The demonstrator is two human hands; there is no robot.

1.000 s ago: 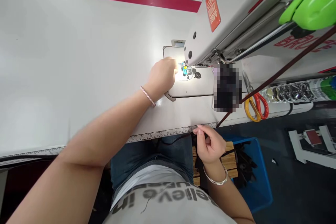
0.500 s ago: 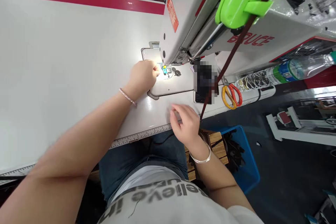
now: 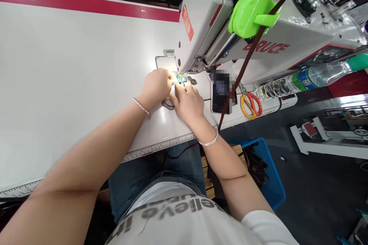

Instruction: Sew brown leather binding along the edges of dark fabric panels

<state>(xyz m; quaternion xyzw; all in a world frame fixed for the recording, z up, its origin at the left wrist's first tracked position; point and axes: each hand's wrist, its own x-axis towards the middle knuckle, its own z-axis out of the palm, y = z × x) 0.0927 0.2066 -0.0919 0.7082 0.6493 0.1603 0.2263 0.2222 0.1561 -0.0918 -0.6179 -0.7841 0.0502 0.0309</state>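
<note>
Under the lit needle area of the white sewing machine (image 3: 201,19), a small blue and yellow presser foot (image 3: 180,78) shows beside my fingertips. My left hand (image 3: 158,86) is closed in a pinch at the left of the foot; whatever lies between its fingers is hidden. My right hand (image 3: 188,103) rests on the machine bed just in front of the foot, fingers stretched forward and apart, its fingertips close to those of my left hand. No held thing shows in it. The needle itself is too small to make out.
A phone (image 3: 220,93) lies to the right, then scissors (image 3: 250,106) with orange and red handles and a plastic bottle (image 3: 313,76) on its side. A brown strap (image 3: 250,53) hangs across the machine. Below stands a blue bin (image 3: 277,183). A ruler strip (image 3: 161,146) lines the table's front edge.
My right hand has moved forward and left from the table's front edge to the presser foot, beside my left hand. My left hand stays pinched in nearly the same place. The view has shifted slightly.
</note>
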